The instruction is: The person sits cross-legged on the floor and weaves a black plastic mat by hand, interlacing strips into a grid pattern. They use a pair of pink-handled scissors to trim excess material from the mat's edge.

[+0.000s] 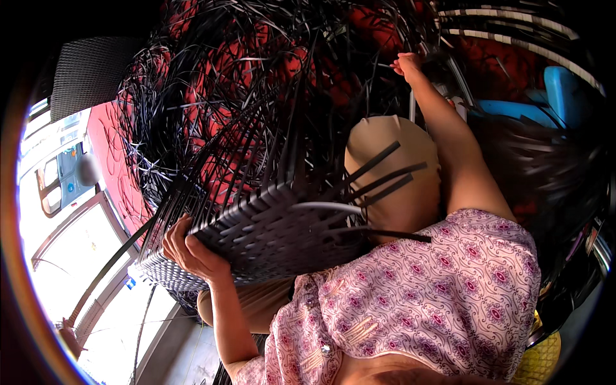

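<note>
A dark woven basket [256, 240], made of flat plastic strips, rests tilted across my lap. My left hand [197, 253] is closed over its left edge, thumb on the near side and fingers over the rim. Loose strip ends [385, 176] stick out from the basket's right side toward my knee. My right arm reaches far forward, and my right hand [407, 66] is closed in a pinch at the edge of the strip heap. What it pinches is too small to make out.
A big tangle of black plastic strips [244, 109] covers the red floor ahead. At the far left stands a dark woven panel [93, 74]. On the right are a blue plastic object [561, 96] and a blurred dark bundle [539, 160]. Something yellow [542, 350] lies at lower right.
</note>
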